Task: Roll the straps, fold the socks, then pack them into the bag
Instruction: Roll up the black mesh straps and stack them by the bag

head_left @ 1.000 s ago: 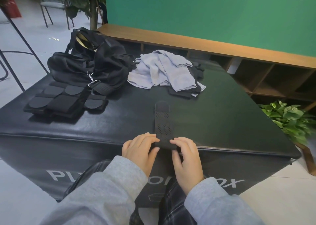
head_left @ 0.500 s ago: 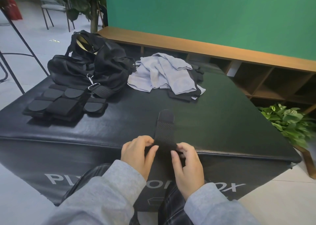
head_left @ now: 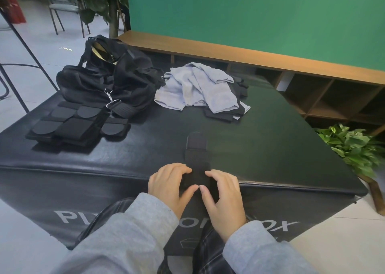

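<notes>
I've got my left hand (head_left: 168, 185) and right hand (head_left: 224, 198) both curled round a black strap (head_left: 196, 159) at the near edge, roll just begun. Far off, grey socks (head_left: 200, 88) lie unfolded; duffel bag (head_left: 108, 80) far left waits unpacked.

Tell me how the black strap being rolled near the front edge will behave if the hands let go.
The strap looks soft and floppy: its free end lies flat on the black box. The rolled part, gripped by the left hand and right hand, would probably loosen or unroll. It seems light.
</notes>
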Motion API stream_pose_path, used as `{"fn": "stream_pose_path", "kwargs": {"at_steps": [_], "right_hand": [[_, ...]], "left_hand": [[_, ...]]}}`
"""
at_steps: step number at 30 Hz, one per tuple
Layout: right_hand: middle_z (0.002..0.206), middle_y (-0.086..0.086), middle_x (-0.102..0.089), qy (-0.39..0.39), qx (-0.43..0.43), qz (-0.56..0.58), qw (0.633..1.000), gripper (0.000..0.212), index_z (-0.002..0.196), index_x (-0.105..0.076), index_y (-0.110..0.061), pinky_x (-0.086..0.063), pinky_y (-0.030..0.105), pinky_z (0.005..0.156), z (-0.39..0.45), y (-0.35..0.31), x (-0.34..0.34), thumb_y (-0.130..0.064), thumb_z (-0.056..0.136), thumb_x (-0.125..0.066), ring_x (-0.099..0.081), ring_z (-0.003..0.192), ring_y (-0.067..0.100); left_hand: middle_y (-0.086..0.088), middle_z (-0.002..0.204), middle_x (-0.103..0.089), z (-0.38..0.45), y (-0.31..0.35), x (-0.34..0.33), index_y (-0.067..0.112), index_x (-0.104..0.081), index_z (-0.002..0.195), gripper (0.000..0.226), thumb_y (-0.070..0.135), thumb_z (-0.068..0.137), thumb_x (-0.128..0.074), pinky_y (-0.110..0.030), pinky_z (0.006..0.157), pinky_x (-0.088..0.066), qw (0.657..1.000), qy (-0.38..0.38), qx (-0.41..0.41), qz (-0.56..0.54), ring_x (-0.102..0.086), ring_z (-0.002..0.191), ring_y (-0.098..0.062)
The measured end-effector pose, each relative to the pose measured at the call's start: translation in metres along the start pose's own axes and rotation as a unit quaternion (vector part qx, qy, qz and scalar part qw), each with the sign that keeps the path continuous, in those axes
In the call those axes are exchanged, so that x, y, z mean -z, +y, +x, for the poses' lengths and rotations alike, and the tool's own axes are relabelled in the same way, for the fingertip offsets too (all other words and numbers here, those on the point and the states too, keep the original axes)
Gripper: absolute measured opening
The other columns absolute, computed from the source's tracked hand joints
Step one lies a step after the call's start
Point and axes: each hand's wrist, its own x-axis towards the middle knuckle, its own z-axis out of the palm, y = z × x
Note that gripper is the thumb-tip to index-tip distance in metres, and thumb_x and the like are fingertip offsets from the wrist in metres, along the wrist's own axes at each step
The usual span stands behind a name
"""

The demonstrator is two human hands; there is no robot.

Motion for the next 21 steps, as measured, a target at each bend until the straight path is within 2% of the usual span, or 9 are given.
{"fn": "stream_pose_path", "kwargs": {"at_steps": [2,5,8,12,16,19,21], "right_hand": [[0.11,-0.016,-0.053,0.001,0.006,-0.005,1.0,0.031,0.115,-0.05,-0.028,-0.022,0.002,0.099,0.0001,0.0005,-0.0005,-0.037,0.085,-0.051,-0.043,0.109,0.003],[0.113,-0.01,-0.057,-0.008,0.01,-0.025,1.0,0.037,0.119,-0.049,-0.027,-0.022,0.007,0.101,-0.0006,0.0014,-0.0016,-0.035,0.083,-0.051,-0.042,0.11,0.006],[0.115,-0.009,-0.057,-0.017,0.016,-0.053,0.998,0.043,0.122,-0.047,-0.027,-0.024,0.013,0.1,-0.001,0.0014,-0.0028,-0.029,0.08,-0.055,-0.041,0.109,0.008],[0.114,-0.012,-0.054,-0.021,0.006,-0.06,0.998,0.052,0.123,-0.046,-0.03,-0.032,0.015,0.096,-0.0014,0.0006,-0.0029,-0.017,0.075,-0.059,-0.041,0.109,0.007],[0.113,-0.012,-0.051,-0.018,0.003,-0.046,0.999,0.043,0.122,-0.053,-0.027,-0.036,0.022,0.091,-0.0026,0.0001,-0.0031,-0.019,0.082,-0.043,-0.04,0.109,0.007],[0.112,-0.006,-0.055,0.002,-0.006,-0.043,0.999,0.043,0.113,-0.066,-0.023,-0.04,0.028,0.089,-0.0016,-0.0025,-0.0022,-0.021,0.083,-0.036,-0.04,0.109,0.01],[0.113,-0.003,-0.058,0.02,-0.01,-0.056,0.998,0.038,0.105,-0.071,-0.024,-0.038,0.032,0.089,-0.0003,-0.0043,-0.002,-0.023,0.083,-0.039,-0.041,0.111,0.014]], "left_hand": [[0.007,0.099,-0.065,-0.0003,-0.0028,-0.0024,0.03,-0.051,0.099,0.042,0.04,0.063,-0.07,-0.029,0.074,-0.041,1.0,0.012,-0.011,0.006,-0.047,0.096,-0.006],[0.004,0.101,-0.065,-0.0016,-0.0046,-0.0048,0.029,-0.05,0.1,0.059,0.032,0.054,-0.087,-0.032,0.074,-0.043,1.0,0.006,-0.021,0.006,-0.046,0.098,-0.008],[0.003,0.101,-0.064,-0.0033,-0.0047,-0.0061,0.028,-0.05,0.102,0.071,0.022,0.044,-0.091,-0.035,0.073,-0.047,0.999,-0.005,-0.027,0.018,-0.046,0.099,-0.01],[0.0,0.101,-0.065,-0.006,-0.0057,-0.0074,0.019,-0.064,0.097,0.06,0.009,0.043,-0.089,-0.04,0.074,-0.05,0.999,0.008,-0.021,0.031,-0.046,0.1,-0.012],[-0.001,0.103,-0.066,-0.0062,-0.004,-0.007,0.015,-0.068,0.094,0.054,0.005,0.045,-0.087,-0.038,0.077,-0.047,0.999,0.017,-0.029,0.039,-0.051,0.104,-0.013],[0.004,0.105,-0.068,-0.006,-0.0026,-0.007,0.018,-0.067,0.098,0.055,0.013,0.047,-0.087,-0.036,0.082,-0.045,0.997,0.01,-0.039,0.072,-0.062,0.106,-0.017],[0.007,0.113,-0.066,-0.0066,-0.0023,-0.009,0.022,-0.062,0.105,0.053,0.033,0.056,-0.077,-0.031,0.091,-0.035,0.996,0.004,-0.038,0.075,-0.056,0.114,-0.013]]}}
